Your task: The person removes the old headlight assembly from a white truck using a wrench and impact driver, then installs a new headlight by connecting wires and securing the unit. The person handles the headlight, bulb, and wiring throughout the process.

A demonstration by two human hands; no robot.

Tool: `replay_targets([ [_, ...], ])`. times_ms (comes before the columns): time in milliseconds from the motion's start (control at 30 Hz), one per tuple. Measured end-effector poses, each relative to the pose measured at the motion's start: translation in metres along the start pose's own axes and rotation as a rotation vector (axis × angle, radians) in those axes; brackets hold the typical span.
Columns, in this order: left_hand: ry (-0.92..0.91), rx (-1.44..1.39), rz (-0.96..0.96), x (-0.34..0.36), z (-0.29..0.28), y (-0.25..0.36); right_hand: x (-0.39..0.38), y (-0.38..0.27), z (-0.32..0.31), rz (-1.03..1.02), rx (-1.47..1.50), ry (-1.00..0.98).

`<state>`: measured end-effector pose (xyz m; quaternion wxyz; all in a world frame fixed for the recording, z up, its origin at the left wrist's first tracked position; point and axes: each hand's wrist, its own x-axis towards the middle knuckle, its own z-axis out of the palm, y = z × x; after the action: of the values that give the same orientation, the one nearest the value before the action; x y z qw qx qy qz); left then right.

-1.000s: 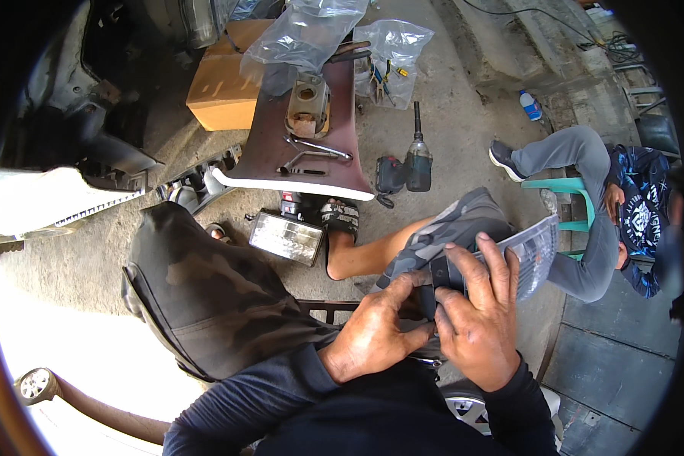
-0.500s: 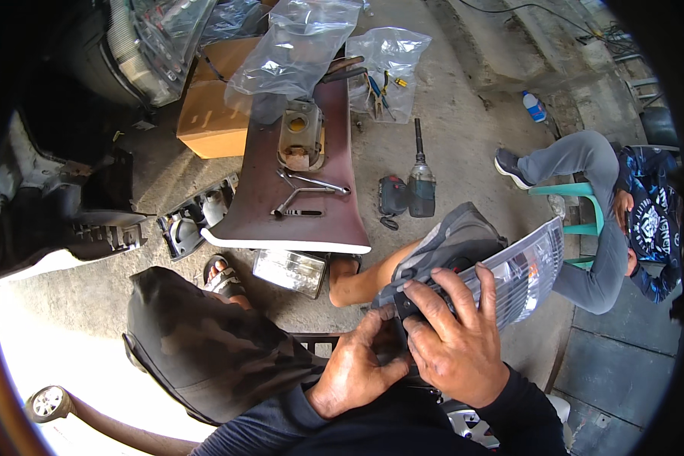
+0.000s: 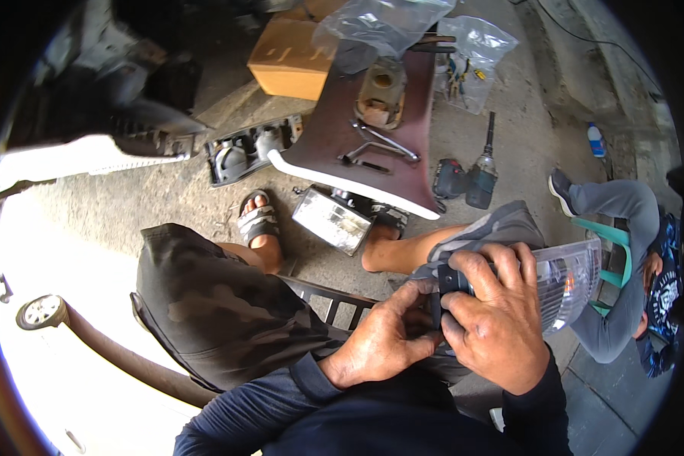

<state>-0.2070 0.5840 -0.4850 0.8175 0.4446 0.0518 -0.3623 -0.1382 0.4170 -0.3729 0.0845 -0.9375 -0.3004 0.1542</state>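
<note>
Over my right thigh rests a car lamp [image 3: 576, 277] with a clear ribbed lens, its lens end toward the right. My right hand [image 3: 498, 319] is wrapped over the lamp's near end, fingers bent across its back. My left hand [image 3: 380, 334] pinches at the lamp's black end piece [image 3: 451, 280], thumb and fingers closed against it. Whatever small part may sit between those fingertips is hidden. Below the dark red panel, by my feet, a rectangular headlamp [image 3: 333, 220] lies on the ground.
A dark red body panel [image 3: 395, 163] carries a Y-shaped wrench [image 3: 365, 143] and a lamp housing [image 3: 380, 95]. Right of it are a cordless driver [image 3: 482, 181], pliers [image 3: 456, 72] and a bottle [image 3: 596, 140]. A cardboard box [image 3: 289, 57] stands behind. Another person sits on a green stool [image 3: 619, 251].
The view has turned leftward and down, so the surroundings sit farther right. Both hands keep hold of the lamp, with only slight shifts of the fingers.
</note>
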Motion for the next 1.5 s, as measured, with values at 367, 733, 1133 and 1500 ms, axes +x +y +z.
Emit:
replay_targets([
  [367,-0.016,-0.034,-0.055,-0.043,-0.033,-0.009,0.036,-0.052,0.008,-0.145,-0.058,-0.160],
  [733,-0.061,-0.288,0.219,-0.051,-0.041,-0.019,0.030,-0.070,-0.003,-0.235,-0.063,-0.043],
  [1133,0.022,-0.332,0.303,-0.054,-0.026,-0.020,-0.008,-0.080,-0.011,-0.250,-0.079,0.099],
  [1500,0.233,0.218,0.306,-0.046,-0.040,-0.024,0.000,-0.051,0.007,-0.272,-0.064,0.090],
])
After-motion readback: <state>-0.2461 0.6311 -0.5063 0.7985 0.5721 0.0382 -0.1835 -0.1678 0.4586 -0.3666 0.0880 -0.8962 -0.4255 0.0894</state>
